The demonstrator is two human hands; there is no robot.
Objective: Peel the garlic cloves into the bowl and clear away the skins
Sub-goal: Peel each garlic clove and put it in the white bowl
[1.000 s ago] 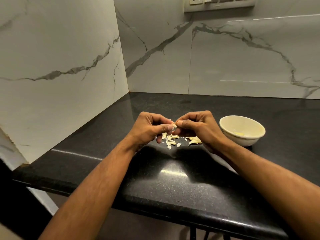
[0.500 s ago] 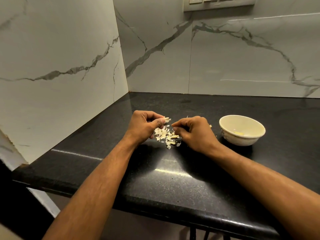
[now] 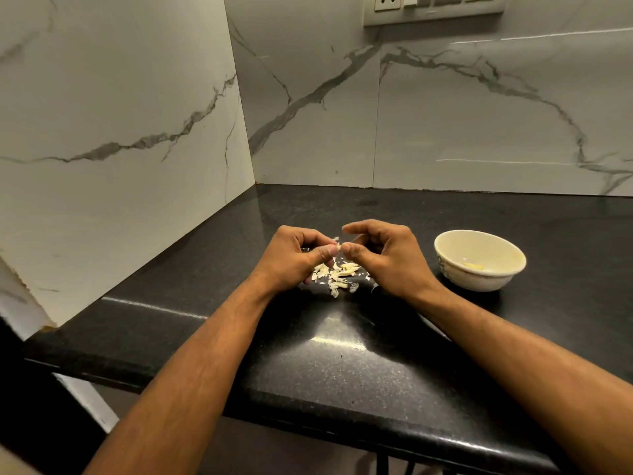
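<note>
My left hand (image 3: 294, 260) pinches a small garlic clove (image 3: 337, 244) between thumb and curled fingers, just above a pile of pale garlic skins and cloves (image 3: 337, 274) on the black counter. My right hand (image 3: 383, 258) is beside it, thumb tip touching the clove's end, index finger curved above it. A cream bowl (image 3: 445, 252) stands to the right of my right hand with a peeled clove (image 3: 474, 266) inside.
The black granite counter (image 3: 342, 354) runs into a corner of marble-patterned walls. A socket panel (image 3: 433, 8) is on the back wall above. The counter's front edge lies under my forearms.
My hands have come back together above the pile after parting and dipping towards it. The right hand rose off the counter and its fingers now meet the clove in my left hand.
</note>
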